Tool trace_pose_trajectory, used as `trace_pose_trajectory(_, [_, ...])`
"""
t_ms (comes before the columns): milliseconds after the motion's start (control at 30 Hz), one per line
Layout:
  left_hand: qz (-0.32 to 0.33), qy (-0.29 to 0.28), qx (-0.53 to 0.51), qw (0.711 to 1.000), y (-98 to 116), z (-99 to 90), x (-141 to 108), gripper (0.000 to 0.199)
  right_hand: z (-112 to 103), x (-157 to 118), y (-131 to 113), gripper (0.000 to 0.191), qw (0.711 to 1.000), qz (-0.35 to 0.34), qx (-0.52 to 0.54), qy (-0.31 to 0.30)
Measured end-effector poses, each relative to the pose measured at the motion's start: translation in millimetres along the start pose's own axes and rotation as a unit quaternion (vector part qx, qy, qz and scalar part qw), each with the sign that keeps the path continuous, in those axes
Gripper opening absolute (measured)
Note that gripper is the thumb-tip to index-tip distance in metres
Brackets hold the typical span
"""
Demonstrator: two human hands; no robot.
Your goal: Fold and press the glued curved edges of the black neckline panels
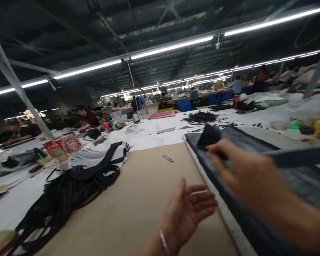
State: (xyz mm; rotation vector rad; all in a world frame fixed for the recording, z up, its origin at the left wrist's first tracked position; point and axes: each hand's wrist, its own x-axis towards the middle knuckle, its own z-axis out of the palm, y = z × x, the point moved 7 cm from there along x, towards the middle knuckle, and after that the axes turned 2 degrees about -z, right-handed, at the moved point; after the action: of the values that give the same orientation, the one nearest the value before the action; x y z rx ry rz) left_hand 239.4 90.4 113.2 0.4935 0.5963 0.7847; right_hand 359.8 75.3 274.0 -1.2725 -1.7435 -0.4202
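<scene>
Head view, the only 1 we have. We record 2 bare hands over a work table [145,137]. The right hand [237,163] is motion-blurred; its thumb and fingers look pinched together on a dark cloth piece [209,135], which stands tilted up above the near-left part of a dark sheet [306,186]. Blur hides the exact contact, so we read the pinch as likely. The left hand [188,209] is empty, palm turned up and fingers extended, over the right edge of a tan board [136,181].

On the board, beyond the left hand, we note red snips [168,158], touched by neither hand. A heap of black straps [69,192] overlaps the board's left side; a pile of dark strips [202,116] lies farther back on the table. At far left, a person [86,119] bends over another work surface.

Step in hand, our judgement: handling a single cloth piece above the sheet. The next move, we judge, calls for a steady right pinch and a left palm clear of the cloth's edge.
</scene>
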Motion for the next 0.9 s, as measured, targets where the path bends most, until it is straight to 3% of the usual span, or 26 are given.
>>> trace_pose_trajectory(100, [0.054,0.103,-0.044,0.992,61.2,-96.0,-56.3,0.045,87.9,-43.8,-108.4,0.021,0.992,-0.098,0.059,-0.06])
trace_pose_trajectory(200, [0.071,0.187,-0.035,0.979,89.6,-183.3,-111.5,0.041,174.6,-102.7,-193.1,0.02,0.981,-0.112,0.126,-0.093])
trace_pose_trajectory(300, [0.022,0.229,-0.029,0.973,94.0,-240.9,-152.9,0.051,233.3,-153.5,-241.1,0.014,0.983,-0.089,0.135,-0.092])
trace_pose_trajectory(400, [0.006,0.294,0.013,0.956,96.7,-273.0,-178.6,0.054,260.8,-178.7,-262.6,0.009,0.97,-0.105,0.172,-0.136])
trace_pose_trajectory(533, [0.066,0.348,0.131,0.926,104.0,-292.1,-184.1,0.055,251.6,-173.8,-252.9,0.024,0.943,-0.118,0.242,-0.195])
trace_pose_trajectory(700, [0.093,0.372,0.169,0.908,95.8,-316.3,-173.6,0.074,198.1,-151.4,-208.6,0.025,0.944,-0.159,0.186,-0.222])
trace_pose_trajectory(800, [0.074,0.372,0.148,0.913,97.8,-328.1,-171.1,0.08,182.1,-141.5,-161.9,0.038,0.944,-0.15,0.086,-0.28])
trace_pose_trajectory(900, [0.048,0.404,0.136,0.903,113.0,-340.4,-174.0,0.077,181.5,-132.3,-93.4,0.044,0.939,-0.087,-0.014,-0.333])
